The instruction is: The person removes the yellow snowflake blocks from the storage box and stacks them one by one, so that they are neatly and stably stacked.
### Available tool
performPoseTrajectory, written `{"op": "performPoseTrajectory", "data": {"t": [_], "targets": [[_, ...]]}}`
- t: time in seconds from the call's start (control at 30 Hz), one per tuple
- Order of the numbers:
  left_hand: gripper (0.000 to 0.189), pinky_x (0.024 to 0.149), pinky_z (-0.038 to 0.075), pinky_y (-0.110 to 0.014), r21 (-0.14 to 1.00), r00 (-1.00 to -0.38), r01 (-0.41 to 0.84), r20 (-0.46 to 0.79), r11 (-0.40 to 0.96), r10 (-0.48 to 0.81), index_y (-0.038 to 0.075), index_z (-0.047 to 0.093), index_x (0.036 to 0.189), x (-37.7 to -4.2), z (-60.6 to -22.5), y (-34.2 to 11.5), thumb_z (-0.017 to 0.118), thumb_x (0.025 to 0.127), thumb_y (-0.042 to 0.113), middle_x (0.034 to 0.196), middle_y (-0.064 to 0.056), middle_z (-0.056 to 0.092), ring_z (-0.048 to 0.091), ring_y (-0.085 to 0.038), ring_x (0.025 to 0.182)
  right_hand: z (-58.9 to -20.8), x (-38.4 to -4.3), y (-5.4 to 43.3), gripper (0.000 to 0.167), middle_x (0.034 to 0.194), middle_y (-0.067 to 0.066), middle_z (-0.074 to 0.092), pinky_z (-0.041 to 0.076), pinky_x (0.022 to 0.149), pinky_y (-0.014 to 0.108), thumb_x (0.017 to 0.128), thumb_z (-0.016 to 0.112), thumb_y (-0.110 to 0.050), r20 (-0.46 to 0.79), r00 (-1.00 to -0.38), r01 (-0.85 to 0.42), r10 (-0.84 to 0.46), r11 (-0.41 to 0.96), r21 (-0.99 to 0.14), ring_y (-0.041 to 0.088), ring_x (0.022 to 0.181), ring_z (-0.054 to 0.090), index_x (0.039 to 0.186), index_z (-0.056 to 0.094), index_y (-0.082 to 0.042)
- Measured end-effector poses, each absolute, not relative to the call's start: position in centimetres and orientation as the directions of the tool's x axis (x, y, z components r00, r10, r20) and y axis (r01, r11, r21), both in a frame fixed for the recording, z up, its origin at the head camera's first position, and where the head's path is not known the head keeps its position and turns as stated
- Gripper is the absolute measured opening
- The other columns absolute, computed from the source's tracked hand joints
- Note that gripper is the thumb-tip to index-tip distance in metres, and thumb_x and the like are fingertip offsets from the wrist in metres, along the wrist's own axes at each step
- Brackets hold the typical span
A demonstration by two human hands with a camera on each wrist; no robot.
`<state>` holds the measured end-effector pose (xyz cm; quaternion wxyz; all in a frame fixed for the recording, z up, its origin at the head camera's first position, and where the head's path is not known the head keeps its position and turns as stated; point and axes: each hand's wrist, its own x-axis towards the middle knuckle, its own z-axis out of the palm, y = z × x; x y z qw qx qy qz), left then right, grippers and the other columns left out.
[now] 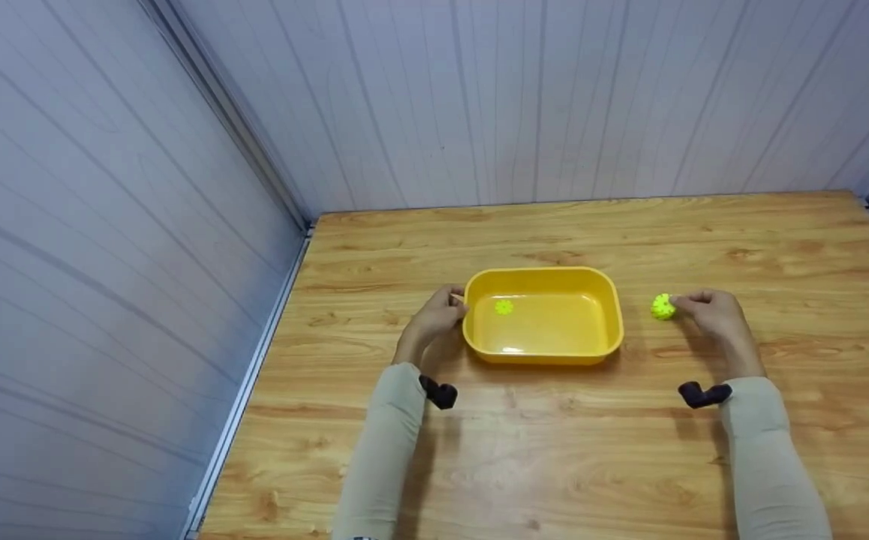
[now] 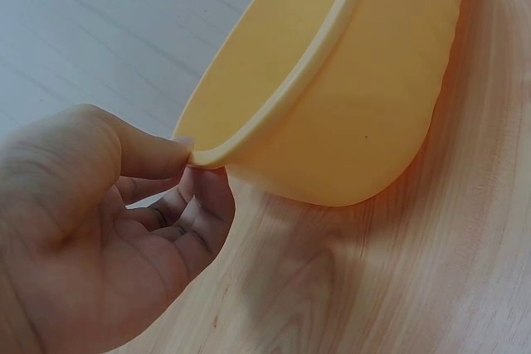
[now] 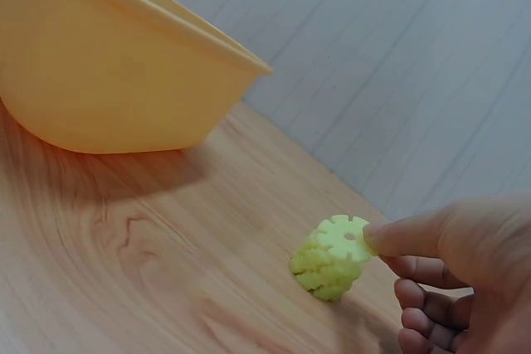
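A yellow plastic basin stands on the wooden table. My left hand pinches its left rim between thumb and fingers; the left wrist view shows the thumb on top of the rim. Inside the basin, toward the left, lies one flat neon-yellow notched disc. To the right of the basin is a small stack of such discs. My right hand pinches the topmost notched disc, which has a small centre hole, at its edge. Whether that disc is lifted off the stack I cannot tell.
Pale panel walls rise behind and to the left of the table. The wood-grain tabletop extends in front of the basin and to both sides. A black wrist mount sits on each sleeve.
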<state>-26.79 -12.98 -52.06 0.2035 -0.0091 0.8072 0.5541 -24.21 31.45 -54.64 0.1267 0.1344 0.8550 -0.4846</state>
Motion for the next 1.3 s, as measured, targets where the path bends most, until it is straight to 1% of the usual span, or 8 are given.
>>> {"op": "performPoseTrajectory", "data": {"t": [0.1,0.37,0.57,0.73,0.93,1.0,1.2,1.3], "targets": [[0.034,0.070,0.038,-0.028,0.889,-0.916,-0.244,-0.343,0.387,0.210,0.005,0.046,0.130,-26.75,-51.99,-12.97,0.048,0.095,0.007,0.086,-0.003,0.044,0.043,-0.016,0.078,-54.68,-24.15,31.36,0.065,0.129,0.018,0.046,0.041,0.082,0.032,0.092,0.051,-0.053,-0.349,-0.931,0.354,0.104,0.483,-0.801,0.028,0.108,0.044,0.128,0.049,0.002],[0.034,0.067,0.038,-0.025,0.886,-0.916,-0.238,-0.341,0.398,0.210,0.004,0.047,0.128,-26.83,-51.99,-12.92,0.048,0.095,0.005,0.085,-0.002,0.044,0.043,-0.015,0.077,-54.70,-24.05,31.11,0.061,0.126,0.019,0.048,0.040,0.082,0.032,0.093,0.051,-0.050,-0.316,-0.940,0.337,0.131,0.516,-0.788,0.028,0.107,0.046,0.124,0.051,0.002],[0.032,0.067,0.038,-0.025,0.881,-0.917,-0.231,-0.339,0.412,0.210,0.005,0.048,0.127,-26.91,-52.03,-12.94,0.049,0.095,0.006,0.086,-0.002,0.044,0.044,-0.015,0.078,-54.66,-23.96,31.06,0.060,0.123,0.018,0.051,0.041,0.076,0.029,0.093,0.051,-0.050,-0.305,-0.943,0.329,0.135,0.542,-0.773,0.023,0.097,0.047,0.122,0.054,0.002],[0.032,0.068,0.038,-0.025,0.881,-0.916,-0.240,-0.345,0.408,0.205,0.006,0.048,0.127,-26.79,-51.88,-12.96,0.049,0.095,0.006,0.087,-0.003,0.045,0.044,-0.015,0.079,-54.75,-23.97,31.01,0.058,0.123,0.019,0.051,0.041,0.074,0.028,0.094,0.050,-0.048,-0.309,-0.942,0.328,0.130,0.548,-0.770,0.022,0.095,0.047,0.122,0.054,0.002],[0.032,0.074,0.040,-0.028,0.878,-0.915,-0.238,-0.346,0.415,0.209,0.006,0.047,0.127,-26.80,-52.03,-12.98,0.049,0.095,0.008,0.091,-0.004,0.046,0.046,-0.017,0.084,-54.72,-23.97,31.06,0.053,0.102,0.011,0.056,0.043,0.062,0.028,0.094,0.052,-0.045,-0.302,-0.944,0.324,0.133,0.548,-0.771,0.013,0.071,0.047,0.120,0.055,0.002],[0.031,0.077,0.041,-0.030,0.878,-0.914,-0.234,-0.345,0.417,0.214,0.006,0.047,0.127,-26.77,-52.07,-13.00,0.048,0.096,0.008,0.093,-0.004,0.047,0.047,-0.018,0.086,-54.73,-23.94,31.11,0.054,0.100,0.009,0.055,0.044,0.061,0.028,0.094,0.052,-0.045,-0.291,-0.948,0.312,0.129,0.555,-0.771,0.012,0.070,0.047,0.120,0.055,0.002],[0.032,0.081,0.042,-0.034,0.885,-0.913,-0.222,-0.336,0.410,0.232,0.004,0.045,0.129,-26.75,-52.06,-13.01,0.046,0.097,0.007,0.092,-0.005,0.046,0.046,-0.018,0.084,-54.82,-23.93,31.13,0.054,0.105,0.012,0.054,0.044,0.061,0.029,0.094,0.051,-0.047,-0.272,-0.953,0.297,0.132,0.581,-0.758,0.014,0.073,0.047,0.119,0.054,0.000],[0.033,0.082,0.042,-0.036,0.890,-0.913,-0.223,-0.334,0.399,0.234,0.003,0.044,0.129,-26.75,-52.03,-13.00,0.046,0.096,0.006,0.091,-0.005,0.046,0.045,-0.018,0.082,-54.88,-23.94,31.07,0.055,0.110,0.015,0.054,0.044,0.065,0.029,0.094,0.050,-0.048,-0.268,-0.953,0.297,0.139,0.585,-0.755,0.018,0.081,0.050,0.119,0.055,0.001]]}}
